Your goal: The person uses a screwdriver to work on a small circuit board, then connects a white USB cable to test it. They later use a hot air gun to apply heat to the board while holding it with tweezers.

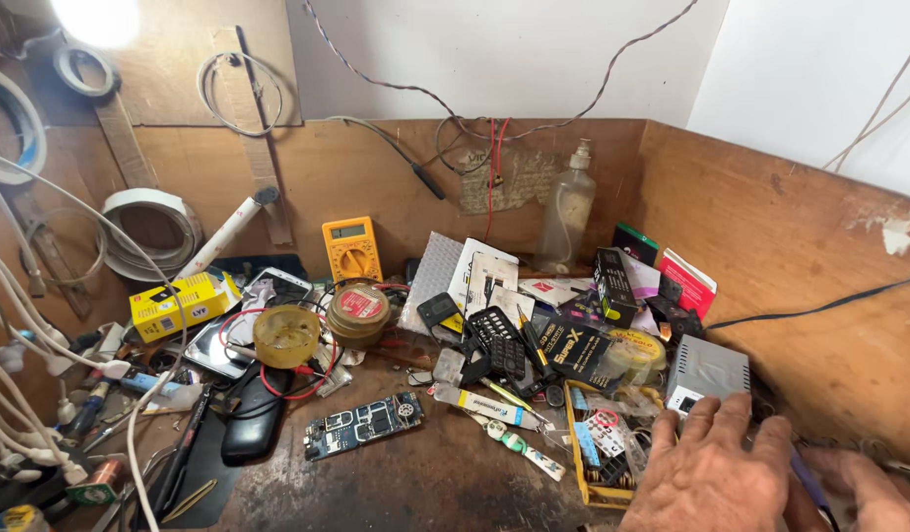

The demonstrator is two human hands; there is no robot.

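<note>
**Cluttered repair tabletop, hands at lower right corner**

Hands: left hand [709, 471] lying palm down, fingers spread and open, covering the near end of a yellow parts tray [593, 448] and gripping nothing. Right hand [869, 493] showing only in part at the frame edge, closing around a thin purple-handled tool [808, 483]; tip of the tool hidden behind the left hand.

Placement: working gear crowding toward the back corner, leaving bare wood in the centre of the tabletop [425, 483]. Blue circuit board [364, 424] lying flat and face up on that bare patch, well apart from both hands. Small grey metal box [706, 371] sitting just beyond the left fingertips, within easy reach.

Packages and labels:
- Yellow carton [179, 303], oblong, black print, resting at left against the back wall.
- Yellow multimeter [352, 248] leaning upright on the wall, dial facing out.
- Round tin with red-and-white label [358, 311] beside an amber plastic cup [285, 335].
- Black box with yellow lettering [571, 347], tilting among loose items.
- Red-and-white box [686, 281] and green-edged black box [634, 242] standing at the right wall.
- White tube [474, 402], printed label, lying near the tray.
- Cloudy pump bottle [568, 212], upright in the back corner.
</note>
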